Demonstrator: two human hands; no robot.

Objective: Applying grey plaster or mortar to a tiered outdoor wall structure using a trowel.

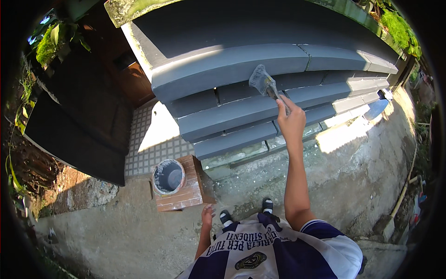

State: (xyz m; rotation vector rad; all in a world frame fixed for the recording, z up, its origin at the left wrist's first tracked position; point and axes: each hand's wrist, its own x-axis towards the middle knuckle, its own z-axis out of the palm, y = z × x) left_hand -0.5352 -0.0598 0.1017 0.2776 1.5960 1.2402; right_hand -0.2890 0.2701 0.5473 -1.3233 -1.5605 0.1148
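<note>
My right hand [291,118] is closed round the handle of a wide paintbrush [264,83], held out in front of me. Its bristles are caked with grey paint and lie over the edge of the top grey ledge [232,65] of a stepped wall; whether they touch it I cannot tell. Low at my left side, my left hand [208,215] hangs with loosely bent fingers and nothing in it. Just beyond that hand, a paint bucket [168,177] with grey-smeared inner walls stands on a brown brick-patterned box [193,186].
Below the grey ledges runs an unpainted, mossy lower course [237,156]. A dark door or gate panel [79,125] stands at the left beside a tiled floor [144,158]. A bluish object [377,109] leans at the wall's far right end. Concrete ground [125,232] lies around my feet.
</note>
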